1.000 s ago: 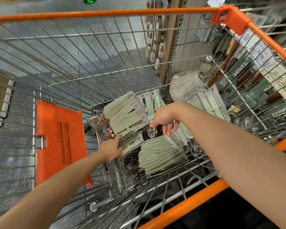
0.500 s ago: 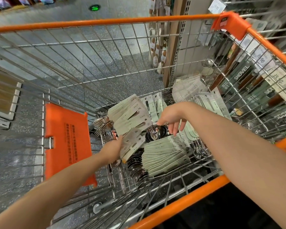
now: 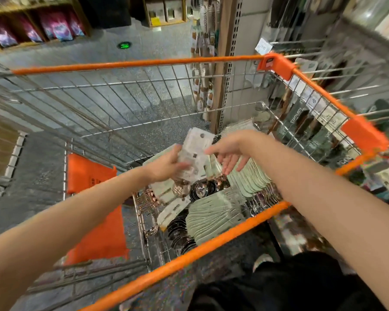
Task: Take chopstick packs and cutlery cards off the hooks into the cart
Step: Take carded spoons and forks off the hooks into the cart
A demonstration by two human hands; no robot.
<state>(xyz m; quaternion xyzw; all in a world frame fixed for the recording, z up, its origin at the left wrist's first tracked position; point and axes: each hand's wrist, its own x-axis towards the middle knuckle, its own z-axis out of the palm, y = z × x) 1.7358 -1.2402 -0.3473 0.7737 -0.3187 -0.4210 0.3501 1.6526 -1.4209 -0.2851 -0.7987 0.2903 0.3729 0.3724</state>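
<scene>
Over the cart (image 3: pixel 211 251), the left hand (image 3: pixel 166 166) grips a bundle of cutlery cards (image 3: pixel 194 153), long axis pointing away and up, while the right hand (image 3: pixel 230 153), fingers spread and empty, hovers just right of it.

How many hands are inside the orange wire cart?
2: the left hand holds a white cutlery card bundle above the piled cards; the right hand hangs open beside it. None seems hidden.
</scene>
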